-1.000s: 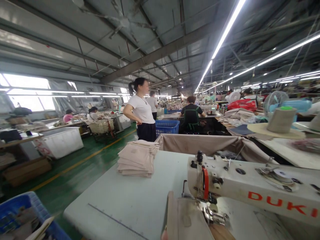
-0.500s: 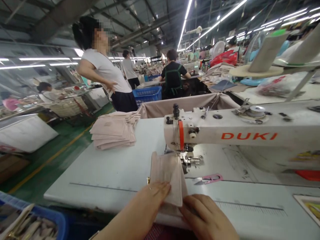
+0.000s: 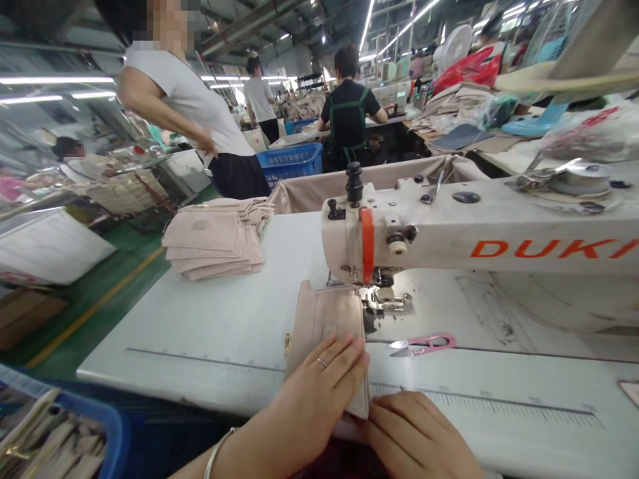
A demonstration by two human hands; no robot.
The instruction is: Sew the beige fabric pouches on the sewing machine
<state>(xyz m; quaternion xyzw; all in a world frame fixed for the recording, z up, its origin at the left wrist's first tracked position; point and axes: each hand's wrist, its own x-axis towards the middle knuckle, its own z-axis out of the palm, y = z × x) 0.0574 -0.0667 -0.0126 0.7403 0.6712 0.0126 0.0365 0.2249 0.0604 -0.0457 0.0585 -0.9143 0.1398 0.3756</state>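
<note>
One left hand (image 3: 319,386) we record flat, fingers extended, on the beige fabric piece (image 3: 333,307), lower centre; our right hand (image 3: 417,429) curls at its near corner, grip unclear to us.

A thin, silver-coloured ring (image 3: 322,363) circles one finger of the left hand (image 3: 327,386), and a slim, smooth bracelet (image 3: 215,455) of similar silvery shine loops round that wrist. The left forearm (image 3: 244,452) is bare as far as the view reaches, as is the broad, rounded back of the right hand (image 3: 422,432). Dark reddish clothing (image 3: 344,460) shows low between them, its pattern too dim to tell.
</note>
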